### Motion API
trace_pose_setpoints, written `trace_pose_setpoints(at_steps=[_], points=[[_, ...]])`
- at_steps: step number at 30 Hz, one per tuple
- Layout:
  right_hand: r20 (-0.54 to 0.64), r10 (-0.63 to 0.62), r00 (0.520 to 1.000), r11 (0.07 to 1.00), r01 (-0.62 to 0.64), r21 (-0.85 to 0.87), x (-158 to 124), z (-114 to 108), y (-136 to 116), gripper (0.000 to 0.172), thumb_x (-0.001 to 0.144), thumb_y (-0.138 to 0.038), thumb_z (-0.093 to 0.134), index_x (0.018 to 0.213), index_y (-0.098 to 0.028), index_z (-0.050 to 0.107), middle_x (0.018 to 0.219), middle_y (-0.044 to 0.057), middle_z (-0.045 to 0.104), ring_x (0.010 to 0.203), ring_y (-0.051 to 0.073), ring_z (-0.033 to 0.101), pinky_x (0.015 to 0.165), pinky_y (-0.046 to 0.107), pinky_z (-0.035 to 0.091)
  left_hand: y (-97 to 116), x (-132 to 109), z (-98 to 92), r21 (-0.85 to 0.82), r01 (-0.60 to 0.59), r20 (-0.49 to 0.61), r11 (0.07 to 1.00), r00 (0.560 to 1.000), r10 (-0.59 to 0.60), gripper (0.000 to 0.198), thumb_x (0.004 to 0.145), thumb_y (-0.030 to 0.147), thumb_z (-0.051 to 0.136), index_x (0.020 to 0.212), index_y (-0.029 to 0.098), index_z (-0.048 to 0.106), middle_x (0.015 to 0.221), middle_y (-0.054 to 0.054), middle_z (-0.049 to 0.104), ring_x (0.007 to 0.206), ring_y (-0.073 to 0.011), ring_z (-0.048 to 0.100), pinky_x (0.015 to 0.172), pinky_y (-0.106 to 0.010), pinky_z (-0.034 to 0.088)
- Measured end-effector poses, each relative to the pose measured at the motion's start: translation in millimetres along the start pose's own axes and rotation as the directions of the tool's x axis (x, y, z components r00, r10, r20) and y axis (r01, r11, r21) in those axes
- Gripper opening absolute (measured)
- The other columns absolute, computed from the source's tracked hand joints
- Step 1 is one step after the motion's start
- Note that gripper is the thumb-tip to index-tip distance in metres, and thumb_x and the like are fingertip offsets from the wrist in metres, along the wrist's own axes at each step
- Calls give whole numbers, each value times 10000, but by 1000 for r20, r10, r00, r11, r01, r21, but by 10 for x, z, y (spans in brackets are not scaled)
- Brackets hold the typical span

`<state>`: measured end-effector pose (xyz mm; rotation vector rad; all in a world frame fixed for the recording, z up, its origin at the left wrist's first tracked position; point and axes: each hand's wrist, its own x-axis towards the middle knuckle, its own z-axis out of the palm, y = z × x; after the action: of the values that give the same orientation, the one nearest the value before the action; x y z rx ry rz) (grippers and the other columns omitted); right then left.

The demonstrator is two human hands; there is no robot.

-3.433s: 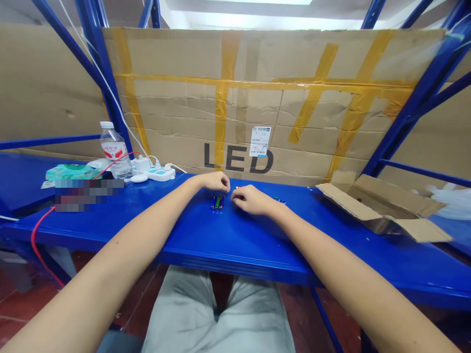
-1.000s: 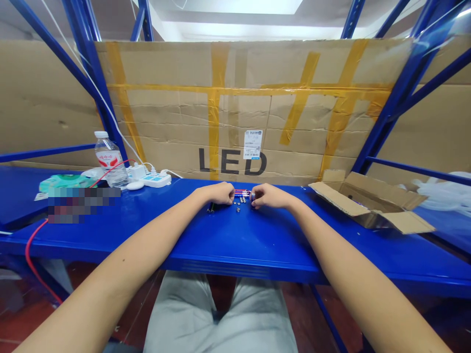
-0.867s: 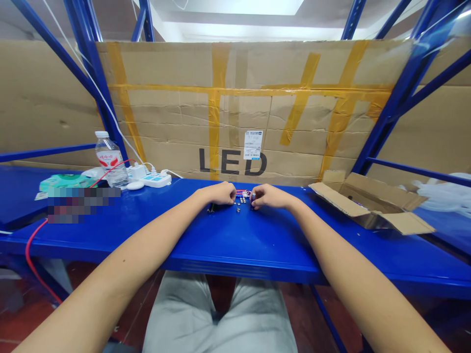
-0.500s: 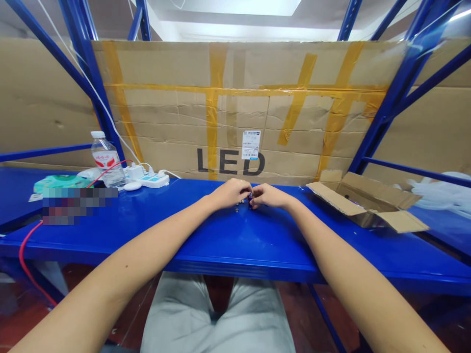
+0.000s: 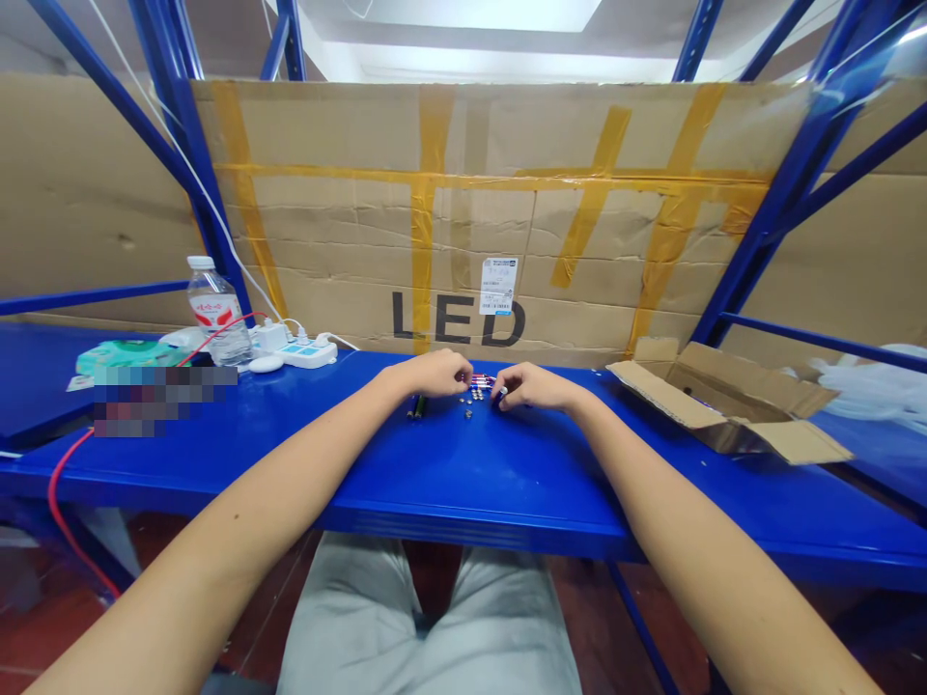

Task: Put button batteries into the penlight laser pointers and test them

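Note:
My left hand (image 5: 441,372) is over the blue table, its fingers curled at the left end of some thin red and blue sticks (image 5: 482,382); whatever it pinches is too small to make out. Closed round a small dark blue cylinder (image 5: 499,394) with a light top, my right hand (image 5: 532,388) rests just to the right. Several tiny metal pieces (image 5: 476,395) lie between the hands, with another (image 5: 468,414) nearer me. Two dark green cylinders (image 5: 416,407) lie partly hidden under my left wrist.
An open cardboard box (image 5: 724,401) stands at the right. On the left are a water bottle (image 5: 217,319), a white power strip (image 5: 308,354), a green packet (image 5: 120,356) and a red cable (image 5: 62,473). A large cardboard panel (image 5: 348,251) closes off the back.
My left hand has moved left, away from my right hand, uncovering the sticks and small metal pieces. The dark blue cylinder has tilted in my right hand. The view has shifted slightly.

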<state>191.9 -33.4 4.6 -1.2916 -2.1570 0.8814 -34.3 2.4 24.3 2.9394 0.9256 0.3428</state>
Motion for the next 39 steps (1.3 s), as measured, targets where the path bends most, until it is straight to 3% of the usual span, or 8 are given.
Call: trace_pose_setpoints(at_steps=[4, 13, 20, 23, 26, 31, 35, 39], points=[[32, -32, 999, 999, 32, -20, 15, 3, 24, 230, 590, -190, 696, 818, -165, 713, 778, 7, 701, 725, 155, 599, 702, 265, 460, -99, 8, 65, -30, 30, 172, 999, 985, -25, 221, 787, 228, 609, 961, 211, 745, 873, -36, 740, 738, -157, 633, 652, -229, 421], [71, -53, 996, 992, 61, -110, 20, 75, -56, 219, 575, -150, 666, 786, -169, 721, 784, -4, 702, 738, 156, 603, 721, 263, 459, -53, 76, 188, 65, 72, 166, 995, 983, -82, 153, 791, 173, 596, 877, 164, 722, 829, -81, 719, 716, -182, 616, 607, -248, 398], [-84, -21, 996, 990, 32, 137, -55, 5, -145, 235, 646, -217, 679, 874, -164, 661, 744, 20, 674, 696, 158, 622, 679, 279, 495, -28, 33, 135, 57, 98, 240, 994, 965, -109, 164, 809, 193, 549, 866, 157, 698, 838, -79, 710, 683, -171, 593, 594, -254, 390], [4, 2, 1000, 990, -2, 141, -42, 18, -112, 224, 619, -200, 686, 838, -164, 655, 748, 23, 676, 696, 159, 621, 680, 288, 509, -22, 32, 146, 51, 72, 163, 996, 984, -79, 119, 789, 193, 579, 829, 165, 687, 797, -64, 702, 684, -170, 596, 577, -250, 372], [59, -6, 998, 995, 0, 96, 0, 63, -47, 204, 615, -189, 672, 818, -165, 656, 746, 19, 673, 689, 154, 610, 672, 286, 510, -19, 42, 163, 31, 21, -10, 999, 1000, -21, 125, 809, 198, 572, 843, 170, 689, 783, -57, 700, 691, -168, 603, 589, -252, 378], [49, -17, 999, 994, 11, 112, -3, 77, -64, 222, 615, -205, 674, 832, -169, 647, 759, 15, 665, 705, 154, 603, 648, 273, 497, 32, 79, 178, -93, -129, -271, 987, 957, 100, 179, 884, 202, 528, 957, 169, 688, 890, -48, 726, 810, -155, 641, 716, -247, 442], [-47, -8, 999, 999, 11, 47, -30, 35, -100, 197, 621, -222, 657, 807, -163, 633, 726, 7, 638, 652, 132, 555, 595, 251, 453, 133, 91, 173, -107, -197, -353, 974, 924, 148, 178, 908, 201, 522, 969, 160, 684, 917, -52, 729, 836, -151, 649, 748, -252, 455], [-9, -6, 1000, 1000, 6, -22, -9, 38, -47, 184, 613, -222, 641, 786, -161, 626, 672, -14, 600, 601, 121, 515, 565, 250, 419, 208, 90, 184, -43, -205, -350, 978, 920, 178, 196, 922, 197, 509, 997, 167, 687, 971, -66, 723, 907, -169, 647, 809, -275, 459]])
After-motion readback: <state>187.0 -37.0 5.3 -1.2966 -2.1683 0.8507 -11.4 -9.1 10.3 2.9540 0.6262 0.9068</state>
